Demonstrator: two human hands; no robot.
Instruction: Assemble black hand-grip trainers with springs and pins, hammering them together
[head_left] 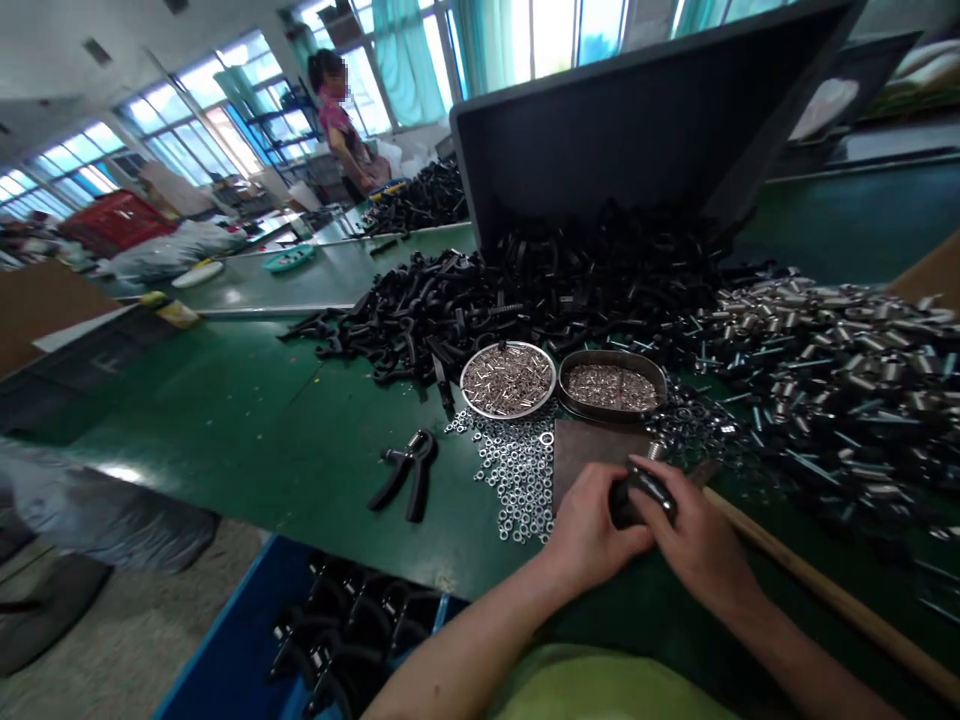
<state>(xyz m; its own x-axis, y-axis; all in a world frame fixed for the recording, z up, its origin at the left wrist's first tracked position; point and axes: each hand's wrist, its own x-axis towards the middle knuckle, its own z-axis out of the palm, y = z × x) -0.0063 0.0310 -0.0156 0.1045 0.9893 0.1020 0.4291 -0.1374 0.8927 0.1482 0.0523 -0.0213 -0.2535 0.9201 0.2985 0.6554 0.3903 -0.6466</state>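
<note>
Over the front edge of a brown metal plate, my left hand and my right hand are closed together around a black spring clamp. Fingers cover much of it, and a shiny coil spring shows just beyond them. A wooden-handled tool lies beside my right hand; its head is partly hidden. Loose hex nuts are spread left of the plate. Farther left, another black clamp lies on the green table with its handles apart.
Behind the plate stand a round dish of small pins and an oval tin of small metal parts. Black clamp parts spill from a tipped grey bin. Springs and screws heap rightward. A blue crate holds clamps. Another person stands far back.
</note>
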